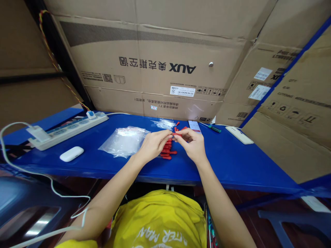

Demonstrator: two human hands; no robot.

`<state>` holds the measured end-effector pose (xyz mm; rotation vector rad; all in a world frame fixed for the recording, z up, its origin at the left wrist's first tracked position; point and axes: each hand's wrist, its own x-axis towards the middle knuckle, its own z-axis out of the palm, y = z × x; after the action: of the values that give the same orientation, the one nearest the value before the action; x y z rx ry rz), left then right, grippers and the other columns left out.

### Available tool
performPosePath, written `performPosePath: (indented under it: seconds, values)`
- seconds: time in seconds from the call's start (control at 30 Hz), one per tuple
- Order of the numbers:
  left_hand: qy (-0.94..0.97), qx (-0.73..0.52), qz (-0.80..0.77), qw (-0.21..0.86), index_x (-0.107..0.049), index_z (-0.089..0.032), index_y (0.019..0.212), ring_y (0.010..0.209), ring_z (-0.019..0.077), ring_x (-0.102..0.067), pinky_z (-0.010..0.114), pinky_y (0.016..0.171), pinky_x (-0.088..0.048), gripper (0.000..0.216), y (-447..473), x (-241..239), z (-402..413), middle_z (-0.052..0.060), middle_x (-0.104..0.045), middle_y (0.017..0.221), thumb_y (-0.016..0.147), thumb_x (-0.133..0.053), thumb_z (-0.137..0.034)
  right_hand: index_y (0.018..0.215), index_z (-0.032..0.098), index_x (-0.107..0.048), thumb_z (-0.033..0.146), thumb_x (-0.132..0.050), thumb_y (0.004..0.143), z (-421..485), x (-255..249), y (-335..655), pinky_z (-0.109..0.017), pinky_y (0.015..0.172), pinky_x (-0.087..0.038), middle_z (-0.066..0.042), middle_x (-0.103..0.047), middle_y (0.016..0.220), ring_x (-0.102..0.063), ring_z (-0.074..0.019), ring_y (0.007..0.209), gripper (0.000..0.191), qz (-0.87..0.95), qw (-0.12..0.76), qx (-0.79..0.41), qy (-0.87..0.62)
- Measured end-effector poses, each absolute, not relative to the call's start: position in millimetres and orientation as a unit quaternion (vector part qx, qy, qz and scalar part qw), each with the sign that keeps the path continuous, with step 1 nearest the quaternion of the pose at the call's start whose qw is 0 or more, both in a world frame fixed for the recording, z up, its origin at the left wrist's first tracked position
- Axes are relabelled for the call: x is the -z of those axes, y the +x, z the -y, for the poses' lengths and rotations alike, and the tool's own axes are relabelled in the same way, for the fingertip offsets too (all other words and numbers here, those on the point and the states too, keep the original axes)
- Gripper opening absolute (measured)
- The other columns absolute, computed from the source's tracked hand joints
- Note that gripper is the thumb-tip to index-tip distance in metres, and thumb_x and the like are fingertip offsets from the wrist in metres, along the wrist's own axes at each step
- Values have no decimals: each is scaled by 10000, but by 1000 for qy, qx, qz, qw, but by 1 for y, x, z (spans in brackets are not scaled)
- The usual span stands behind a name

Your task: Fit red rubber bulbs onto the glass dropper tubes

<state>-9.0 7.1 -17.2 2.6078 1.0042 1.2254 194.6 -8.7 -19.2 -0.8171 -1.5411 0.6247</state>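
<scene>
My left hand [154, 144] and my right hand [191, 143] meet above the blue table [232, 162], fingertips pinched together on a small red piece [176, 134]. Both hands are closed in a pinch. Under and between them lies a pile of several small red pieces [167, 151] on the table. A few more red pieces [181, 128] lie just behind my right hand. A heap of clear plastic bags [124, 140] sits to the left of my left hand, and a smaller clear bag [163, 123] lies behind it.
A white power strip [68, 129] with a plugged charger lies at the left. A white earbud case [71, 153] sits near the front edge. A green-handled screwdriver [214, 128], a card [194, 126] and a white remote-like device [239, 134] lie at the right. Cardboard boxes [155, 65] wall the back.
</scene>
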Motion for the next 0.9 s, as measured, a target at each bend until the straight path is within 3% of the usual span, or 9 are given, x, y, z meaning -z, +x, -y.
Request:
performPosePath:
  seconds: [0.37,0.67,0.9]
  values:
    - [859,-395,-326,23,-694,-203,1023,820,192,-737,280,713,-483,337,-9,16,-6,56,-791,968,1145,-412,-341,943,252,-786,424,-859,883,7,21,198,-393,786,-695,-30,-834,872,-832,-252,783,197,665,602,-295,-331]
    - [866,-384,-319,-23,-711,-208,1113,900,195,-773,264,713,-503,330,-11,16,-7,66,-813,1069,1149,-405,-325,966,237,-795,406,-827,920,8,21,200,-376,771,-671,-48,-845,898,-829,-251,784,178,697,584,-241,-339]
    - [874,-328,-351,-71,-696,-196,1078,827,192,-766,261,633,-461,389,-11,20,-8,72,-810,1039,1164,-359,-369,1010,252,-809,395,-765,965,6,21,204,-404,841,-663,-54,-855,966,-829,-263,857,156,746,521,-196,-366]
